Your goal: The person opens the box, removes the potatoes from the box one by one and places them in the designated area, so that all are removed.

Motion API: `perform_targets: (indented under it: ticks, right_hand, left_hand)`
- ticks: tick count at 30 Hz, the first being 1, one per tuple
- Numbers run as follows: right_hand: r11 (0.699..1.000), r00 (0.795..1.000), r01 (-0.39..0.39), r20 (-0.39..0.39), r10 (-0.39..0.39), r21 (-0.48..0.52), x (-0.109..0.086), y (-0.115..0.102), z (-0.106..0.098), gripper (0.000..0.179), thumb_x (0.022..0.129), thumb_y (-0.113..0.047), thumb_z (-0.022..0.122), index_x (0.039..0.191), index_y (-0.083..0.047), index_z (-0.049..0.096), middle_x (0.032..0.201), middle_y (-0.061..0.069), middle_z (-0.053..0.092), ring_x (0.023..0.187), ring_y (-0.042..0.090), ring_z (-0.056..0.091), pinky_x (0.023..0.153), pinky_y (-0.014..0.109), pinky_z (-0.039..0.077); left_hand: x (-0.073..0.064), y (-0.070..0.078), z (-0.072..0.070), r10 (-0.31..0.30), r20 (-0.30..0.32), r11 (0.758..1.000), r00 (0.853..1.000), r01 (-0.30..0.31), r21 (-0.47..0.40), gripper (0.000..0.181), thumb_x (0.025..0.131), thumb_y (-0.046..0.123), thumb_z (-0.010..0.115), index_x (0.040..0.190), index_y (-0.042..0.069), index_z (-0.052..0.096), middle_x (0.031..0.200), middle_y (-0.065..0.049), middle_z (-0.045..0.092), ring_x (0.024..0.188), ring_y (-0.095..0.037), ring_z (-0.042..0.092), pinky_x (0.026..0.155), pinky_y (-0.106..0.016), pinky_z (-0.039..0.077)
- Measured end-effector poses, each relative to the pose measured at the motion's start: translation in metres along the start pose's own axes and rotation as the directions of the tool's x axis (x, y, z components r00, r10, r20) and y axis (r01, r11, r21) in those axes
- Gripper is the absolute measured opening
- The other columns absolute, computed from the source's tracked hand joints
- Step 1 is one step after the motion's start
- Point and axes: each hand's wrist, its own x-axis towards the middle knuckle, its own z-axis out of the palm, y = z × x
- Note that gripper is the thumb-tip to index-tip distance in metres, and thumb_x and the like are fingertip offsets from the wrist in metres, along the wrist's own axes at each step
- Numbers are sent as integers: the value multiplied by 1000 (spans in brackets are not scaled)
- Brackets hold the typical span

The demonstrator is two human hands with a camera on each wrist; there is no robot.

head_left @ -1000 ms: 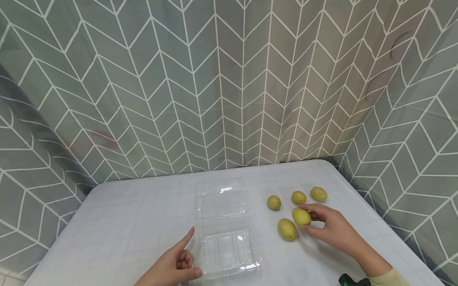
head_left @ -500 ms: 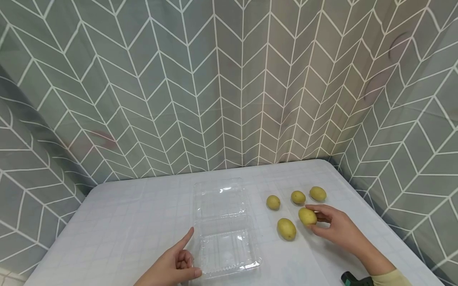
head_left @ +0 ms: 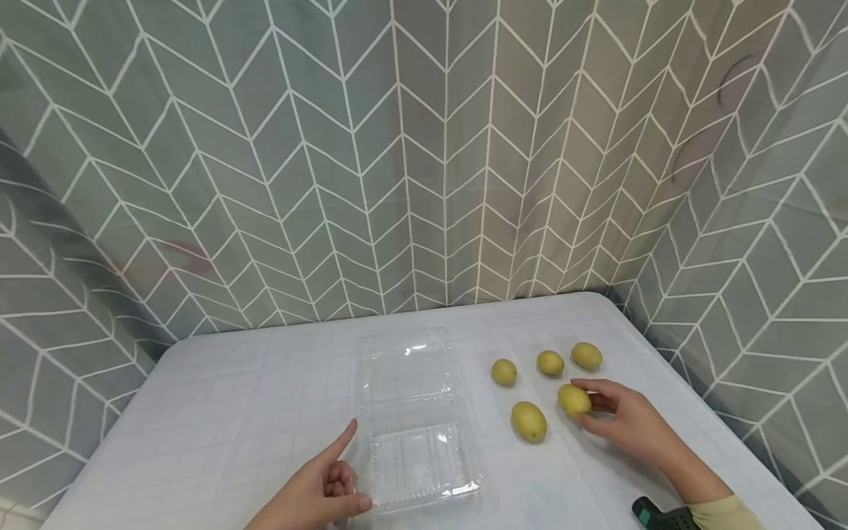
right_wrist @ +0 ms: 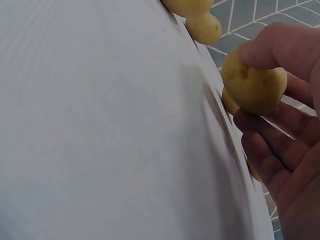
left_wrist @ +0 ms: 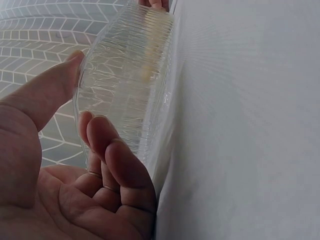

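In the head view, my left hand point(head_left: 318, 489) is at the near left corner of a clear plastic clamshell container point(head_left: 414, 508), its lid point(head_left: 407, 368) folded open away from me. The left wrist view has the thumb on the container's rim point(left_wrist: 80, 85) and the other fingers curled against its ribbed side. My right hand point(head_left: 626, 416) holds a yellow potato point(head_left: 573, 400) between thumb and fingers, close over the table. Seen from the right wrist, the thumb presses on top of that potato point(right_wrist: 255, 85) with fingertips below it.
Several more potatoes lie on the white-covered table point(head_left: 252, 412): a large one point(head_left: 528, 422) near the container, and others farther back point(head_left: 504, 372). A dark device point(head_left: 662, 515) is at my right sleeve. Patterned curtains point(head_left: 424, 184) enclose the table's back and sides.
My right hand has moved a little to the right with its potato, away from the large potato. The left hand stays at the container.
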Motion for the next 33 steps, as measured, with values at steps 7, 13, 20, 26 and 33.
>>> perform_targets:
  ticks: [7, 13, 20, 26, 33]
  right_hand:
    - [997, 997, -76, 28, 75, 16, -1, 4, 1, 55, 82, -22, 83, 130, -6, 63, 124, 11, 64, 101, 21, 66, 82, 28, 52]
    - [997, 997, -76, 29, 76, 5, 0, 9, 1, 55, 81, -21, 83, 131, -6, 63, 124, 11, 64, 101, 21, 66, 82, 27, 52]
    - [997, 997, -71, 39, 70, 25, -2, 12, 0, 54, 81, -18, 83, 129, -3, 63, 123, 12, 65, 100, 17, 65, 82, 27, 53]
    - [999, 999, -21, 30, 20, 31, -3, 15, -1, 52, 82, -15, 82, 129, -3, 63, 122, 11, 65, 97, 8, 63, 81, 26, 52]
    - [997, 999, -18, 48, 14, 80, -2, 15, -2, 53, 85, -16, 79, 133, -1, 60, 126, 13, 64, 98, 7, 63, 82, 26, 52]
  left_hand:
    - [0, 1, -2, 10, 0, 1000, 1000, -10, 18, 101, 88, 15, 76, 158, 4, 4, 83, -5, 56, 67, -6, 51, 63, -19, 46]
    - [0, 2, -2, 5, -2, 1000, 1000, -5, 8, 101, 89, 15, 76, 159, 6, 4, 83, -5, 55, 68, -7, 52, 64, -20, 47]
    - [0, 1, -1, -12, -1, 1000, 1000, 12, 7, 102, 88, 16, 76, 158, 5, 4, 83, -5, 57, 67, -6, 51, 63, -20, 47]
    - [2, -1, 0, -18, 3, 1000, 1000, 18, 4, 103, 88, 17, 76, 158, 3, 3, 85, -4, 58, 67, -5, 50, 61, -18, 46]
    - [2, 0, 0, -11, -10, 1000, 1000, 11, 21, 103, 87, 18, 77, 158, 4, 4, 83, -4, 58, 66, -6, 51, 61, -19, 46]
